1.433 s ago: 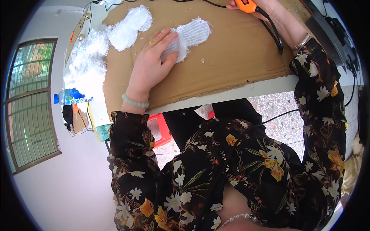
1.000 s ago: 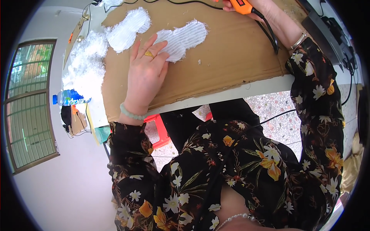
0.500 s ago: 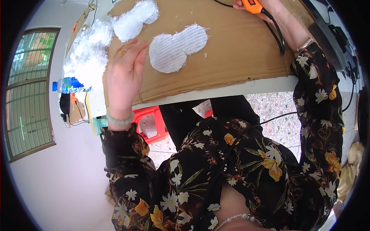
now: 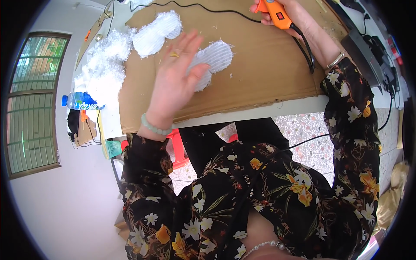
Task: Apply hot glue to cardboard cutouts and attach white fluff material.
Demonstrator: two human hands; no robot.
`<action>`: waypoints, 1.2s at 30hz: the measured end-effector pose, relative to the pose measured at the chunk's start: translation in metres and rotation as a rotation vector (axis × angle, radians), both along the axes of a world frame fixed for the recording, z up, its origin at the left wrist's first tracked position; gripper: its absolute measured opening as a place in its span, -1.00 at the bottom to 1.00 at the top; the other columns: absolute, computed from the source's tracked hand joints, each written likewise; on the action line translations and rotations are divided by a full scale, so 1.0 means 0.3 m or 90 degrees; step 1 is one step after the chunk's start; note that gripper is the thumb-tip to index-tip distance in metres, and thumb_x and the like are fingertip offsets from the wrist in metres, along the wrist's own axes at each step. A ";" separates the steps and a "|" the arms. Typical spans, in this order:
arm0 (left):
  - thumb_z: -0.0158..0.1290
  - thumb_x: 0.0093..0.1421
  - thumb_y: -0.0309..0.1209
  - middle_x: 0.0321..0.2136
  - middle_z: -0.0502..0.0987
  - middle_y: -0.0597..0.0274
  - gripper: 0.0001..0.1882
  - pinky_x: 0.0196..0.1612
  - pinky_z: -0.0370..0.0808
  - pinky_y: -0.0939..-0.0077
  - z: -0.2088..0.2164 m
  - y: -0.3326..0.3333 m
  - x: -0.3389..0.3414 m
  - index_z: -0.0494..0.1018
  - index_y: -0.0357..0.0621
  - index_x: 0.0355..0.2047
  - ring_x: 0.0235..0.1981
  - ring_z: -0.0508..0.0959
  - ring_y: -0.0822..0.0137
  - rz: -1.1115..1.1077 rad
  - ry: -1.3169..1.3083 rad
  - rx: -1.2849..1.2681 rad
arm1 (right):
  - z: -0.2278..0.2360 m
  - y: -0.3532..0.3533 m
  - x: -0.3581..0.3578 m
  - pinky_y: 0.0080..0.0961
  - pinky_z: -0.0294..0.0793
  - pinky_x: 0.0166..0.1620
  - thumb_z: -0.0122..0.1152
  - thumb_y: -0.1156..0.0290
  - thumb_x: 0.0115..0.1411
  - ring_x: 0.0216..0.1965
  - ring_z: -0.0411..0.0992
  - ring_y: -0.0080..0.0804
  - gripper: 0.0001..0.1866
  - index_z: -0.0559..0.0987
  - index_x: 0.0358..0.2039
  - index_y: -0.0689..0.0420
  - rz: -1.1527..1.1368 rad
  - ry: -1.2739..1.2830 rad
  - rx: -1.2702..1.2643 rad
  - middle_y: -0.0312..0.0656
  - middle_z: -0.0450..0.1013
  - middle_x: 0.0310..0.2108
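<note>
Brown cardboard (image 4: 268, 71) is spread over a white table (image 4: 303, 105), with white fluff (image 4: 104, 65) heaped along its left edge. Near its far left corner, 1 ribbed white piece (image 4: 157, 34) is laid; a 2nd piece (image 4: 218, 56), nearer the middle, is partly covered by the left hand (image 4: 173, 84), its fingers extended and released; whether it is touched cannot be told. Toward the right edge, an orange tool (image 4: 277, 15) is grasped by the right hand (image 4: 297, 13).
</note>
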State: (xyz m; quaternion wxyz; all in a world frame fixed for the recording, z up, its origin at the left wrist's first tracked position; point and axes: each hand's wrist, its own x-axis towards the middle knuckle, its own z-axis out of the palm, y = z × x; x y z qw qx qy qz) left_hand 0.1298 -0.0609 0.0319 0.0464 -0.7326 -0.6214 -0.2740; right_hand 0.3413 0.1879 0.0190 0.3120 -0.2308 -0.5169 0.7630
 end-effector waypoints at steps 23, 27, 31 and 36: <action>0.19 0.25 -0.09 0.36 0.30 -0.04 -0.26 0.42 0.10 -0.09 -0.003 0.045 -0.068 0.26 0.02 0.39 0.40 0.27 -0.06 0.008 -0.057 -0.007 | -0.006 0.163 0.077 -0.33 0.53 -0.11 0.17 0.14 0.40 -0.39 0.42 -0.46 -0.65 0.51 -0.06 0.20 -0.125 0.261 -0.041 -0.01 0.56 -0.10; 0.20 0.27 -0.21 -0.03 0.67 -0.01 -0.54 0.16 0.49 0.30 0.099 0.313 -0.105 0.55 -0.14 0.13 0.05 0.64 0.12 0.051 -0.321 0.002 | -0.066 0.208 0.162 -0.35 0.55 -0.13 0.13 0.16 0.42 -0.41 0.42 -0.46 -0.67 0.50 -0.05 0.18 -0.181 0.220 -0.026 -0.05 0.57 -0.14; 0.18 0.28 -0.25 -0.21 0.72 0.04 -0.66 -0.08 0.59 0.41 0.114 0.541 -0.212 0.64 -0.21 -0.05 -0.20 0.72 0.20 0.117 -0.235 0.003 | 0.019 0.085 0.074 -0.39 0.56 -0.16 0.10 0.17 0.43 -0.41 0.43 -0.48 -0.67 0.50 -0.03 0.19 -0.218 0.136 -0.022 -0.11 0.59 -0.18; 0.21 0.24 -0.21 -0.25 0.72 0.02 -0.63 -0.10 0.59 0.30 0.064 0.734 -0.171 0.64 -0.14 -0.02 -0.23 0.71 0.14 0.100 -0.130 -0.050 | -0.005 0.081 0.069 -0.44 0.55 -0.20 0.08 0.17 0.44 -0.37 0.44 -0.52 -0.69 0.49 -0.07 0.18 -0.197 0.085 0.005 -0.15 0.61 -0.21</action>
